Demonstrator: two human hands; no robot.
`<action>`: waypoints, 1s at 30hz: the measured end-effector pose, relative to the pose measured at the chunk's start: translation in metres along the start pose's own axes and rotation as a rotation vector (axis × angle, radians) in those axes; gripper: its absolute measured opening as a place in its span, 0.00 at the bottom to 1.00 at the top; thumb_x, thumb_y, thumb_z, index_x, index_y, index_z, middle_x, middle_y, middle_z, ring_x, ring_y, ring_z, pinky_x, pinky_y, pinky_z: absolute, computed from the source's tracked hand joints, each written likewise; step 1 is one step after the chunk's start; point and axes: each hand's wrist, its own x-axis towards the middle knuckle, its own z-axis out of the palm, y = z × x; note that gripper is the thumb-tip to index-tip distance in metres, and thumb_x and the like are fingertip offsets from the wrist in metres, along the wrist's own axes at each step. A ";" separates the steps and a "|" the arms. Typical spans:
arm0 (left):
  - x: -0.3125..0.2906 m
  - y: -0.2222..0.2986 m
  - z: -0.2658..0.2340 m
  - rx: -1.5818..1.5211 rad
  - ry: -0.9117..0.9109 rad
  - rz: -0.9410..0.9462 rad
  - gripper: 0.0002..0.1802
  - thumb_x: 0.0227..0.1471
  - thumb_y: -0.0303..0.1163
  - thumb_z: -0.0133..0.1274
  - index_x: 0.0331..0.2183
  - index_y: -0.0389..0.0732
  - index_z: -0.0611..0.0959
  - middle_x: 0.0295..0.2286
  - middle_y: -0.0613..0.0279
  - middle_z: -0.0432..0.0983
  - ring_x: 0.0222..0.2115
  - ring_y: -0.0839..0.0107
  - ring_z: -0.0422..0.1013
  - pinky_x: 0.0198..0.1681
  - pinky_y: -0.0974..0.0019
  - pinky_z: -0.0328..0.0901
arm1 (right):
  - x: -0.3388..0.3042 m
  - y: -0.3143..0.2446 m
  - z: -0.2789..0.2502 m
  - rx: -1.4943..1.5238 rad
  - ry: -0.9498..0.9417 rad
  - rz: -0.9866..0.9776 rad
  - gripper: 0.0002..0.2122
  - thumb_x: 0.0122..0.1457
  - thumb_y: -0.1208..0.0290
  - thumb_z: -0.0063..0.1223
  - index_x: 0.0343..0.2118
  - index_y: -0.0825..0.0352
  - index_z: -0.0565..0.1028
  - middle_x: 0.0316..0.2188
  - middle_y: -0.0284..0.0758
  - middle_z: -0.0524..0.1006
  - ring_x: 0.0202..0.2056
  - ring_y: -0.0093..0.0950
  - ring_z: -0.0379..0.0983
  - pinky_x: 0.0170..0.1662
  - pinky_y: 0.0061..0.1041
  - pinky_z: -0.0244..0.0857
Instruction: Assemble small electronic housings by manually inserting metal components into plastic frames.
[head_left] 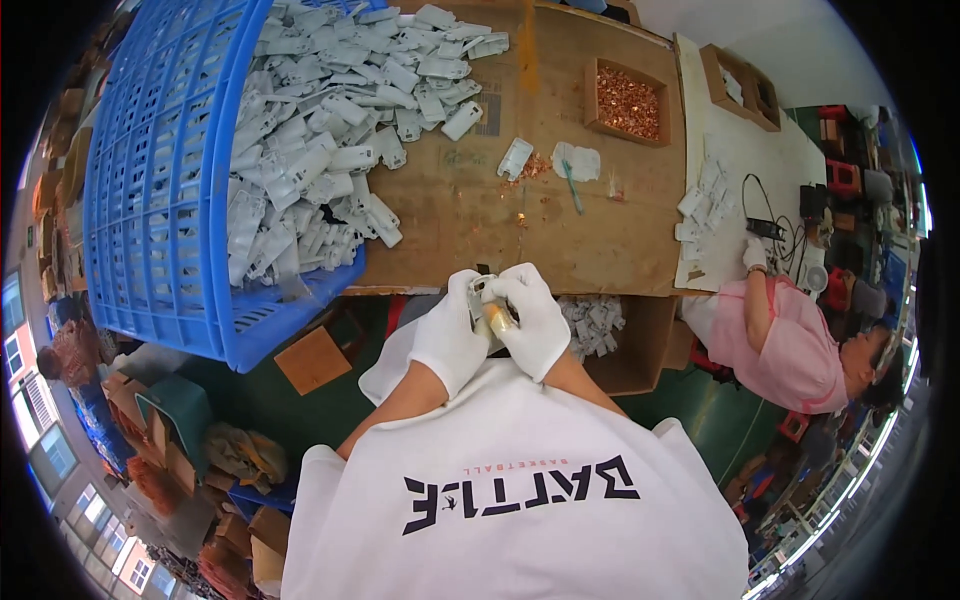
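Both my hands meet at the table's front edge, in white gloves. My left hand (pixel 448 335) is closed around a small white plastic part (pixel 476 294), mostly hidden by the fingers. My right hand (pixel 536 318) is pinched against the same part from the other side; yellowish coverings show on its fingertips. Whether it holds a smaller piece as well cannot be seen. Ahead on the cardboard-covered table (pixel 450 215) lie a single white plastic part (pixel 516 158), loose copper-coloured bits (pixel 536 166) and a thin teal tool (pixel 573 190) resting on a white piece (pixel 582 158).
A tipped blue crate (pixel 165 190) spills a heap of white plastic parts (pixel 330 120) at left. A cardboard tray of copper-coloured pieces (pixel 628 102) sits far right. Below the edge, a box (pixel 645 345) holds more white parts (pixel 592 325). A co-worker in pink (pixel 785 345) sits at right.
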 end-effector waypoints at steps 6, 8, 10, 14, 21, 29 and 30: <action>-0.022 -0.012 0.016 -0.016 0.072 0.104 0.25 0.49 0.30 0.54 0.48 0.46 0.64 0.35 0.46 0.76 0.37 0.46 0.73 0.39 0.54 0.68 | -0.019 -0.002 0.004 -0.145 0.048 -0.048 0.09 0.44 0.81 0.57 0.30 0.62 0.75 0.33 0.37 0.67 0.39 0.37 0.66 0.40 0.32 0.64; -0.028 -0.014 0.021 -0.009 0.088 0.143 0.25 0.48 0.29 0.56 0.48 0.46 0.66 0.36 0.47 0.75 0.36 0.48 0.73 0.39 0.54 0.68 | -0.024 0.000 0.003 -0.175 0.041 -0.058 0.10 0.43 0.81 0.58 0.30 0.62 0.75 0.33 0.38 0.67 0.39 0.37 0.66 0.40 0.31 0.64; -0.031 -0.010 0.021 0.010 0.068 0.152 0.26 0.47 0.30 0.57 0.48 0.46 0.66 0.36 0.48 0.76 0.36 0.49 0.74 0.39 0.55 0.68 | -0.028 0.005 0.003 0.022 0.052 0.010 0.11 0.43 0.82 0.58 0.31 0.63 0.75 0.35 0.37 0.67 0.40 0.34 0.67 0.40 0.28 0.65; -0.040 0.003 0.010 0.061 -0.001 0.230 0.27 0.46 0.32 0.60 0.47 0.44 0.69 0.36 0.50 0.76 0.36 0.51 0.74 0.38 0.57 0.69 | -0.030 -0.006 -0.010 0.454 0.056 0.398 0.09 0.51 0.79 0.57 0.36 0.70 0.73 0.38 0.35 0.72 0.39 0.25 0.71 0.40 0.24 0.66; -0.043 0.014 -0.009 0.046 -0.025 0.272 0.17 0.50 0.27 0.54 0.44 0.39 0.75 0.31 0.48 0.78 0.32 0.52 0.76 0.36 0.60 0.70 | -0.047 -0.020 -0.025 -0.036 -0.098 0.259 0.11 0.55 0.69 0.54 0.41 0.62 0.76 0.36 0.38 0.78 0.36 0.34 0.75 0.39 0.27 0.68; -0.043 0.020 0.010 0.221 0.059 0.335 0.09 0.50 0.26 0.51 0.37 0.41 0.74 0.27 0.50 0.77 0.29 0.50 0.75 0.32 0.54 0.69 | -0.059 -0.028 -0.026 -0.200 -0.017 0.162 0.07 0.52 0.78 0.53 0.35 0.67 0.76 0.32 0.42 0.76 0.33 0.41 0.74 0.36 0.31 0.68; -0.043 0.020 0.011 0.219 0.066 0.368 0.08 0.50 0.26 0.50 0.36 0.41 0.73 0.27 0.50 0.77 0.29 0.50 0.74 0.32 0.53 0.68 | -0.060 -0.027 -0.026 -0.200 -0.019 0.162 0.07 0.52 0.78 0.53 0.35 0.67 0.76 0.32 0.42 0.76 0.33 0.41 0.74 0.36 0.31 0.68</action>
